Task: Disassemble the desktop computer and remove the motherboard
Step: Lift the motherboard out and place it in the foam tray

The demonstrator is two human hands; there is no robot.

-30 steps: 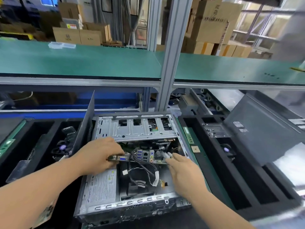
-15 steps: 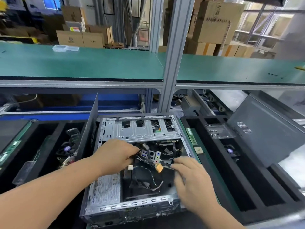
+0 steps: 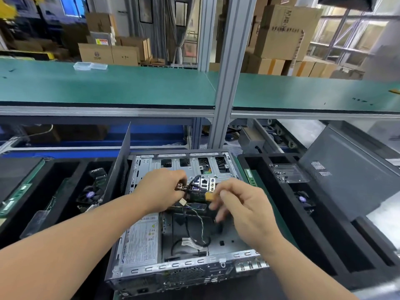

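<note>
Motherboard [image 3: 198, 192] now lifted above case [image 3: 151, 239]; left hand [image 3: 161, 188] fingers grip its edge, right hand [image 3: 240, 205] fingers pinch orange connector [image 3: 209, 196].

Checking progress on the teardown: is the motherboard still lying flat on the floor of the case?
No: the left hand grips the motherboard by its port edge, tilted up above the bare floor of the computer case.
</note>
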